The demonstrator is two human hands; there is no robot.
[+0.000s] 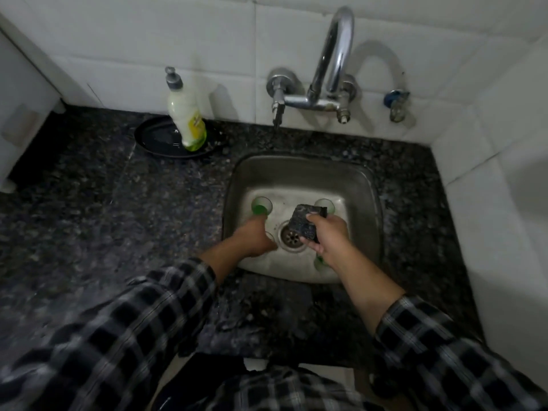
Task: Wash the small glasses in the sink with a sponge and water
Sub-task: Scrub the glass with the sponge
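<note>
Sponge held over the sink (296,173)
The right hand (326,235) clamps fingers and thumb on the sponge (307,222). The left hand (252,237) hides its fingers, grip untellable. A small glass (261,206) stands just beyond them.

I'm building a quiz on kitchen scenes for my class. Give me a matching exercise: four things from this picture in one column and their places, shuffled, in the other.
Things:
1. sponge
2. soap bottle
3. tap
4. drain

Places:
A. mounted on the tiled wall
B. standing on a dark plate on the counter
C. at the bottom of the sink, in the middle
D. held in the right hand

Pairs: 1-D, 2-B, 3-A, 4-C
</note>
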